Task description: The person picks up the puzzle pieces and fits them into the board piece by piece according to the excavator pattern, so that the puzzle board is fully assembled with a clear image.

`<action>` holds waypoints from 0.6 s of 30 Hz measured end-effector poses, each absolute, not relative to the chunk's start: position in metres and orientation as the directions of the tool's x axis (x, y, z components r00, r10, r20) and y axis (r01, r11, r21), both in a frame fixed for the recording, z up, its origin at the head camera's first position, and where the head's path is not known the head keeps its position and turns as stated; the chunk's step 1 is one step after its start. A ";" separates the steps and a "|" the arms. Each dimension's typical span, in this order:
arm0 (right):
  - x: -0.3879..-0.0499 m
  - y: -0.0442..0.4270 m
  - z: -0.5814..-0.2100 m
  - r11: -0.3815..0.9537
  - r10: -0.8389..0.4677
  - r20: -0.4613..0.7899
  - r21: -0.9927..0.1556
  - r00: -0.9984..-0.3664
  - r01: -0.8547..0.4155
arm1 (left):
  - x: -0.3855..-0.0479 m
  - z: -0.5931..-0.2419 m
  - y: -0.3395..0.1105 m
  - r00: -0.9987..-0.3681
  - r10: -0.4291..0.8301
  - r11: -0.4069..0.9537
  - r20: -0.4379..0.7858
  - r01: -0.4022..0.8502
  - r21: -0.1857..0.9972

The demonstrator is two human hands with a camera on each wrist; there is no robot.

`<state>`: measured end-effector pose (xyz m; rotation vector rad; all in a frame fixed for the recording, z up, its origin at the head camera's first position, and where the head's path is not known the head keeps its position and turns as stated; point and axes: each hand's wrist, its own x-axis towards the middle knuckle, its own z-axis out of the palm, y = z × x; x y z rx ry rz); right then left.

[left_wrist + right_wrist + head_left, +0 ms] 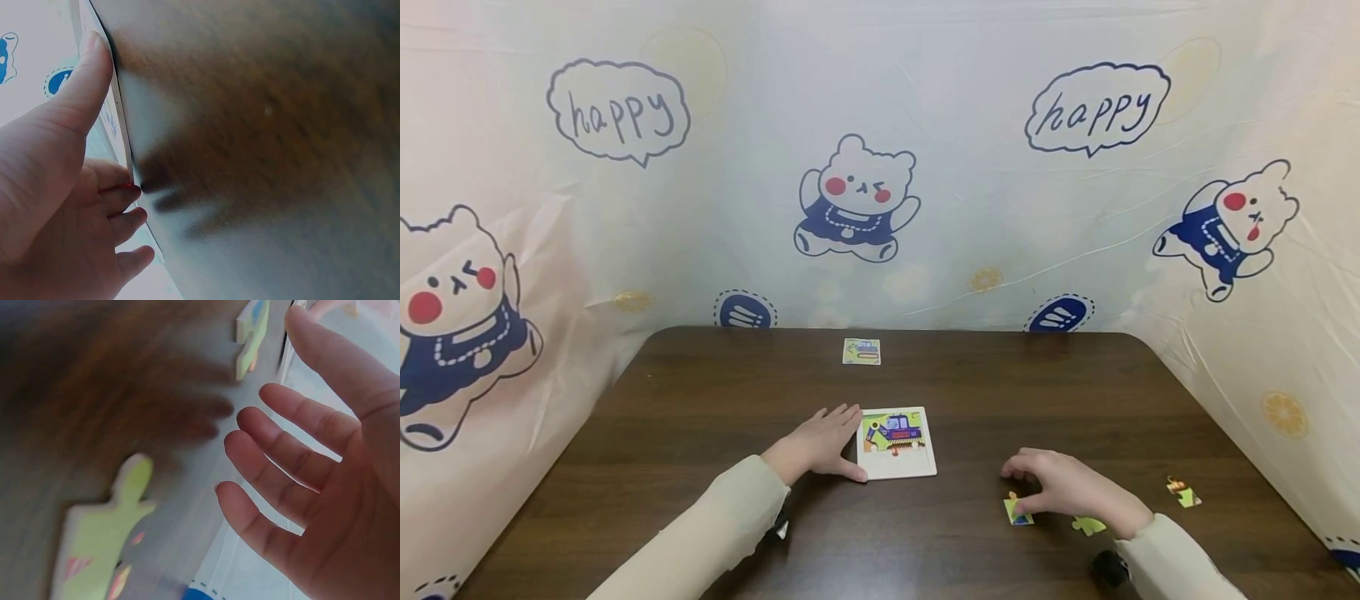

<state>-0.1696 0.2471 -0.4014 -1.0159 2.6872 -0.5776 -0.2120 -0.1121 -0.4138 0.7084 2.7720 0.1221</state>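
Note:
A white-framed jigsaw tray (897, 468) lies near the table's middle, its upper part filled with a picture of a blue excavator. My left hand (820, 443) rests along the tray's left side, fingers and thumb stretched out at its edge; the left wrist view shows the thumb on the rim. To the right of the tray, my right hand (1063, 482) hovers over a puzzle piece (1019, 519) with loosely bent fingers and nothing gripped. A green puzzle piece (1087, 526) lies partly under that wrist. Another yellow-green piece (94, 544) shows large in the right wrist view.
A puzzle piece with red and green on it (1184, 493) lies farther right. At the back of the brown table (737, 375) is a small picture card (861, 352). A printed cloth (962, 208) hangs around the table's back and sides.

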 end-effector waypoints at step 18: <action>-0.158 0.259 -0.405 0.677 -0.678 -0.064 -0.442 -0.732 -0.589 | -0.212 -0.413 -0.112 -0.834 0.502 0.865 -0.229 0.483 0.139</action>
